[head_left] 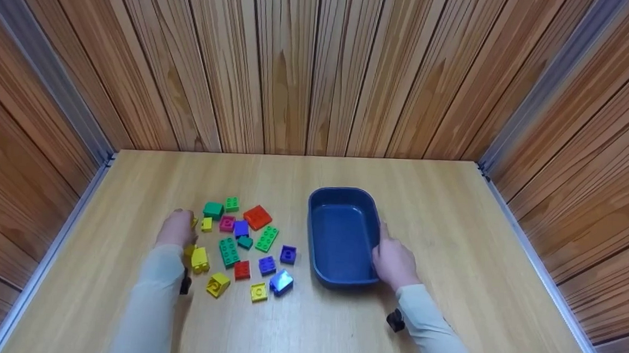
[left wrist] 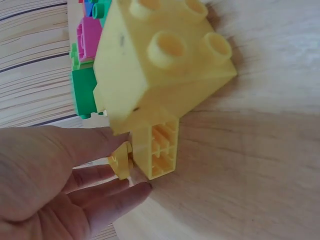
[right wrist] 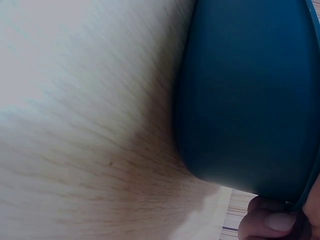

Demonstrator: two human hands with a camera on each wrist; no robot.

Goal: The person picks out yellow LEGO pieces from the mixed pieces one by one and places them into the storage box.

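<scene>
In the head view my left hand (head_left: pixel 177 228) is at the left edge of a group of toy building bricks. Its thumb and fingers pinch a small yellow brick (left wrist: pixel 120 161), seen between them in the left wrist view. Close beside the fingertips is a yellow brick showing its hollow underside (left wrist: pixel 164 149), and a larger yellow brick (left wrist: pixel 125 65) fills the foreground. My right hand (head_left: pixel 395 262) grips the right rim of a deep blue rectangular tub (head_left: pixel 341 281). In the right wrist view, curled fingers (right wrist: pixel 275 222) show at the tub's rim.
Red bricks (head_left: pixel 258 217), green bricks (head_left: pixel 228 252), purple bricks (head_left: pixel 267 265) and a pink brick (head_left: pixel 227 223) lie loose between the left hand and the tub. A shiny blue brick (head_left: pixel 281 282) is nearest the tub's lower left. Wood-panelled walls (head_left: pixel 287 87) enclose the table (head_left: pixel 475 317).
</scene>
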